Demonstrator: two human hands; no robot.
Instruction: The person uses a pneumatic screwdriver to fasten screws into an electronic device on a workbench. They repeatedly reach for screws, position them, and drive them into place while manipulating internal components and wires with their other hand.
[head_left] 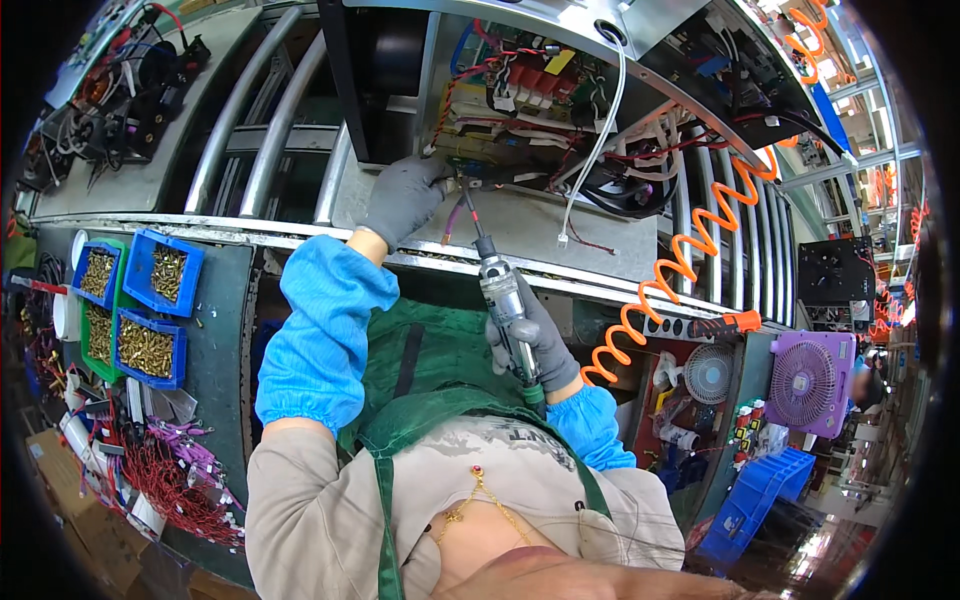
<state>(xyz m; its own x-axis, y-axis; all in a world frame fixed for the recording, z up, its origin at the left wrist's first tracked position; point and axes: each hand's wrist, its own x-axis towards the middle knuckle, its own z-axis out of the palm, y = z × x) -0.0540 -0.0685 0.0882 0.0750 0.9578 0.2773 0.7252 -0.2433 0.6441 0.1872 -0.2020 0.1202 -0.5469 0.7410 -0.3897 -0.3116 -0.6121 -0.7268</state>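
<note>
My right hand [540, 335], in a grey glove, is wrapped round a silver power screwdriver [500, 292] with a dark nose. Its bit points up and away, reaching the near edge of an open metal chassis [340, 75] with a circuit board [535, 85] and many wires inside. My left hand [405, 198], gloved too, is at that same edge, just left of the bit. Its fingers are closed together by a black cable end [490, 182]; what they pinch is hidden. A white cable [600, 140] hangs out of the chassis, its connector lying on the grey board [610, 225] beneath.
Metal rollers [275, 120] run beneath the chassis. Blue bins [165, 272] of brass fasteners and red wire bundles [180, 480] lie at left. At right are an orange coiled hose [690, 245], an air gun [728, 323], a purple fan [808, 385] and a blue crate [755, 500].
</note>
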